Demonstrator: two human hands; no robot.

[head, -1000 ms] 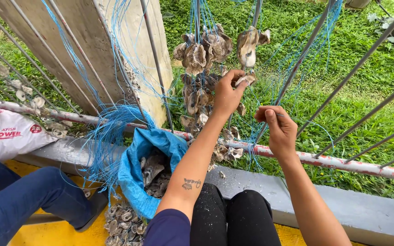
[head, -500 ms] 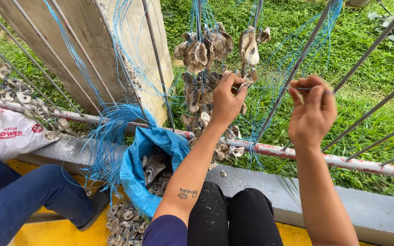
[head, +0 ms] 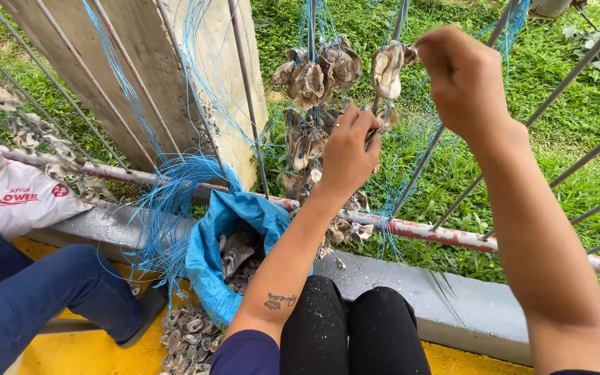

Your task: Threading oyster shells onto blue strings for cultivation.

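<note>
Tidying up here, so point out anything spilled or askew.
Loose oyster shells lie scattered on the yellow floor below the open blue bag, and a few more sit on the ledge by the railing. A tangle of blue string droops over the rail.

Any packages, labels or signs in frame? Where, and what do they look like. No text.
White sack: far left by the railing, soft and bulging, white with a red printed logo.
Blue bag: lower centre against the concrete kerb, open, crumpled blue plastic, holding shells.
No signs or screens.
</note>
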